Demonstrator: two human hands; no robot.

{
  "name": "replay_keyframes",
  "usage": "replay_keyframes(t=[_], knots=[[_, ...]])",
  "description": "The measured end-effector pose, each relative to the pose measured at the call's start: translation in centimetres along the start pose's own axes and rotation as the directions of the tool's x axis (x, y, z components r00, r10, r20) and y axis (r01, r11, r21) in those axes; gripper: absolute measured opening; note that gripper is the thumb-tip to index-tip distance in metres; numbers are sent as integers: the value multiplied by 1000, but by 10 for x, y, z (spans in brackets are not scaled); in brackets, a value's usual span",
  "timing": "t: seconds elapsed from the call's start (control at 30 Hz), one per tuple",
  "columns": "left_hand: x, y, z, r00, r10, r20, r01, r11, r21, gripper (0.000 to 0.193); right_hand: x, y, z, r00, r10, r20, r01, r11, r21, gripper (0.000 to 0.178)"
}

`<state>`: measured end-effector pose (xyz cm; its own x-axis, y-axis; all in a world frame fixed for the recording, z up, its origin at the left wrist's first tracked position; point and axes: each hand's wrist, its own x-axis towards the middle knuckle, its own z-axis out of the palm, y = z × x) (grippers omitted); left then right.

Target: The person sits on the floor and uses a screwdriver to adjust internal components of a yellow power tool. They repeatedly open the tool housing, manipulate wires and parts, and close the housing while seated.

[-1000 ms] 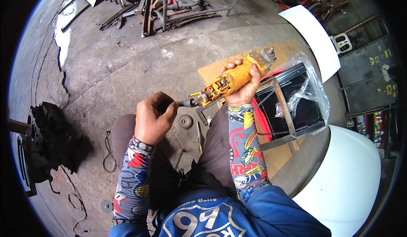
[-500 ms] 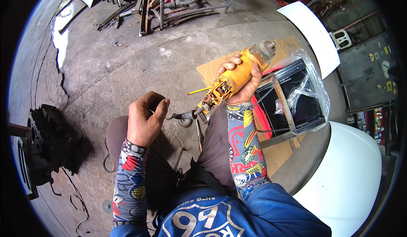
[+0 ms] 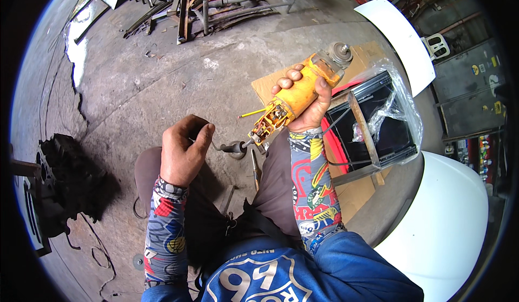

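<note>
My right hand (image 3: 308,104) is wrapped round the yellow body of an angle grinder (image 3: 304,94), its metal gear head (image 3: 339,56) pointing up and right. The rear of its housing is off, baring wires and inner parts (image 3: 270,121). From that end comes a black rubber boot (image 3: 234,148) with the power cord (image 3: 215,141), which runs up to the curled fingers of my left hand (image 3: 186,148). That hand looks closed on the cord; its fingertips are partly hidden. A thin yellow stick (image 3: 252,113) shows beside the bared end; whether it touches the grinder I cannot tell.
Flat cardboard (image 3: 265,88) lies beyond the grinder. At right are a plastic-wrapped black panel (image 3: 386,123), a metal frame (image 3: 363,126) and white curved panels (image 3: 438,221). A dark engine block (image 3: 67,177) sits at left. Scrap metal (image 3: 227,10) lies at the back.
The grinder has tipped slightly, its gear head moving up and a little left. The cord between boot and left hand now bends more steeply. My left hand has barely moved.
</note>
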<state>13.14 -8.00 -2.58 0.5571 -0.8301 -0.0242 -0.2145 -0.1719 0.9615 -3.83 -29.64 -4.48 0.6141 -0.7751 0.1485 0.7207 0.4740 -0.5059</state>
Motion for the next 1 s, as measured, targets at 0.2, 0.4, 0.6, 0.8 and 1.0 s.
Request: replay_keyframes(t=[0.2,0.4,0.6,0.8,1.0], knots=[[1,1,2,1000,-13,13,13,1000,1,22,-2,-2,3,1000,20,-5,-20,999,-47,49],[3,4,1,999,-29,34,28,999,35,21,-4,-3,7,998,55,3,-55,996,-66,49],[3,7,2,998,-44,39,42,998,47,21,-4,-2,8,997,74,-10,-74,994,-82,50],[-2,7,3,998,-48,41,45,997,67,21,-10,-1,9,997,77,-27,-79,993,-83,51],[-2,7,4,999,-25,37,23,998,64,21,-12,-1,10,997,78,-15,-79,991,-112,53]])
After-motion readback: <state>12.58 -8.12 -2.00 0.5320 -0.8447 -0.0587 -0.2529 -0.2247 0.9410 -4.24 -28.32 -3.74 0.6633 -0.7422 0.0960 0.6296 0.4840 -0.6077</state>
